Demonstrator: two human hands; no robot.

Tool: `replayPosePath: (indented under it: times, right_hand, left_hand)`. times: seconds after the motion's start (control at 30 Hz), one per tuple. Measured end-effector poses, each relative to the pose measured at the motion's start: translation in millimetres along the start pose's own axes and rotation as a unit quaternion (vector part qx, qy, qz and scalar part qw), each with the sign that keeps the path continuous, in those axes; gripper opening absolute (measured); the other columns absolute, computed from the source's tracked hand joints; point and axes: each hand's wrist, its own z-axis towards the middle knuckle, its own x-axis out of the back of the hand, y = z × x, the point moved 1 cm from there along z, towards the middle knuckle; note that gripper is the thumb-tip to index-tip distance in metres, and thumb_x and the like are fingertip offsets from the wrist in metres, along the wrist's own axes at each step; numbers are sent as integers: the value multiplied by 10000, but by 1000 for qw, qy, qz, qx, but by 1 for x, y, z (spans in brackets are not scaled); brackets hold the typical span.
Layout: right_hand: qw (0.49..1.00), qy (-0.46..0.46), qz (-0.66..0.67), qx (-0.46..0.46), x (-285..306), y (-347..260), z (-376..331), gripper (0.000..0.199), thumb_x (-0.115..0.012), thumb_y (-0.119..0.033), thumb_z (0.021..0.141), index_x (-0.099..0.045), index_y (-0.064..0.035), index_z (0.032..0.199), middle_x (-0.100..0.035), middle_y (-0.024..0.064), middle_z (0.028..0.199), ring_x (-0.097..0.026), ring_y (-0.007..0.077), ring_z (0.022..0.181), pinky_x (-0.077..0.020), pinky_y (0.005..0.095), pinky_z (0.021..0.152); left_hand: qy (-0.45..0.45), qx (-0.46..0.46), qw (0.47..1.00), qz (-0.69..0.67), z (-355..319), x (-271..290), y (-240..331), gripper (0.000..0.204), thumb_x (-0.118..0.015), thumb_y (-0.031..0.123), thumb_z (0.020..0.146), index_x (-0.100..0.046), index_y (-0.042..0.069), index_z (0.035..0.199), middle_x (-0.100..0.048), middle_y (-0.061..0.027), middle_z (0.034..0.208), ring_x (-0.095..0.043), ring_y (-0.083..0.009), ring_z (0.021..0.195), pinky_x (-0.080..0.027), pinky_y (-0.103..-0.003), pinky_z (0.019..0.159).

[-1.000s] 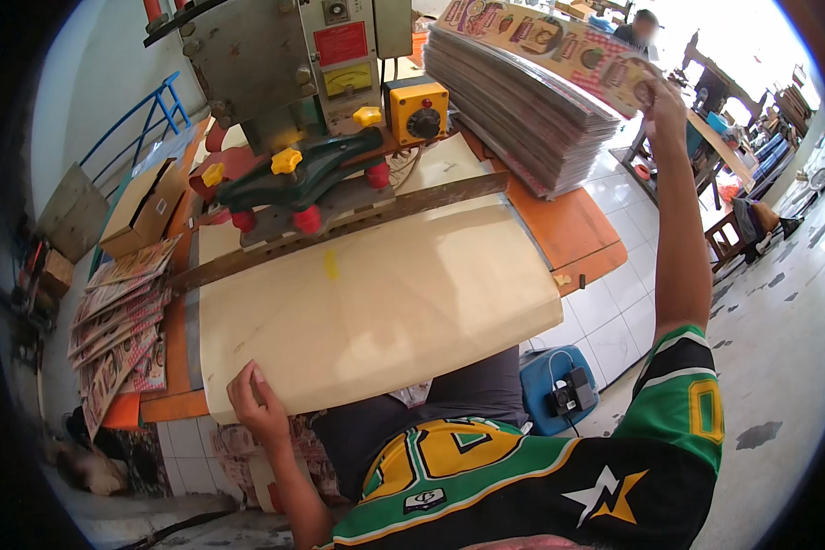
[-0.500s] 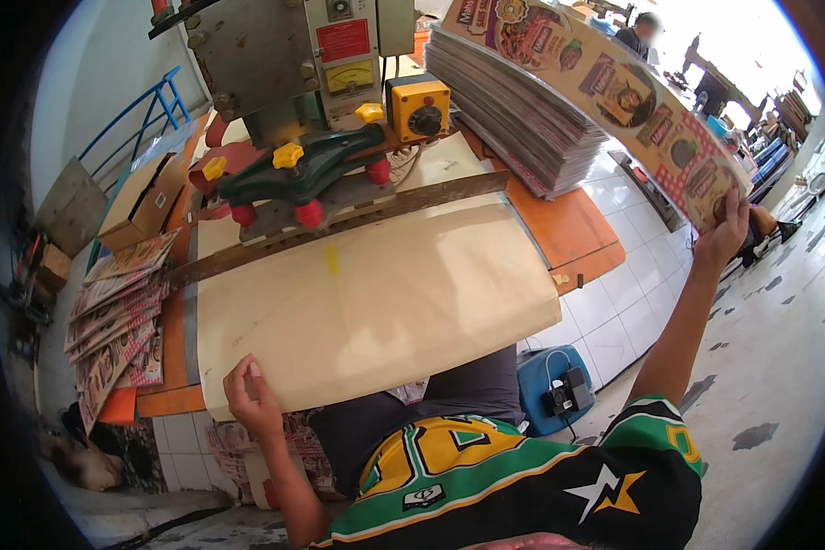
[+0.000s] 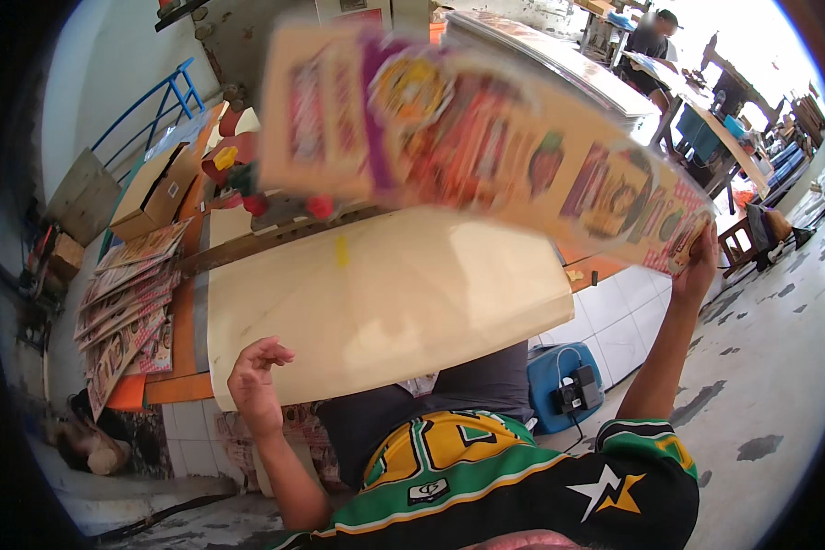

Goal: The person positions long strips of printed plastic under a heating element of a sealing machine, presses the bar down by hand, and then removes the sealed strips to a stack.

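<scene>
Your orange desk (image 3: 179, 388) ran under it all, the biggest thing in play, and across it lay the broad cream sheet (image 3: 385, 321), its near edge hanging over your lap, its middle bare of any print. Up in the air, big and blurred, came the long printed strip (image 3: 513, 156), slanting above the far side of that sheet and hiding most of the machine behind; it was on no surface you could name, so its setting-down was not yet done! Beyond it stood the tall stack (image 3: 550, 60), only its upper part showing, so how many pieces were left there you couldn't tell. Over on the left sat the loose pile (image 3: 133, 293) of printed pieces, several deep and fanned, just in front of the cardboard box (image 3: 151, 197). Now the hands: your right hand (image 3: 697, 261) had the strip pinched by its right-hand end, and your left hand (image 3: 257, 380) was empty, fingers loosely curled and parted at the sheet's near left corner, touching or just above, no telling which. Smallest of all, a yellow mark (image 3: 342, 250) showed on the cream.
</scene>
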Motion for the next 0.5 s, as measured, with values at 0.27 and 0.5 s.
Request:
replayPosePath:
  times: [0.27, 0.5]
  right_hand:
    - [971, -212, -10, -105, -91, 11, -46, 201, -621, -169, 1050, -602, -36, 1200, -725, 53, 1069, -726, 109, 952, -578, 277, 866]
    - [931, -236, -59, -271, -148, 31, -81, 289, -656, -212, 1019, -649, 16, 1196, -749, 107, 1057, -735, 117, 922, -595, 256, 829]
  left_hand:
    - [124, 29, 978, -163, -17, 21, 19, 922, -576, 750, 945, -542, -53, 1396, -671, -147, 1263, -660, -246, 1155, -500, -395, 1064]
    - [142, 117, 981, -52, -32, 63, 12, 342, -725, 269, 990, -642, -38, 1114, -735, -113, 1075, -716, -189, 967, -578, -313, 876]
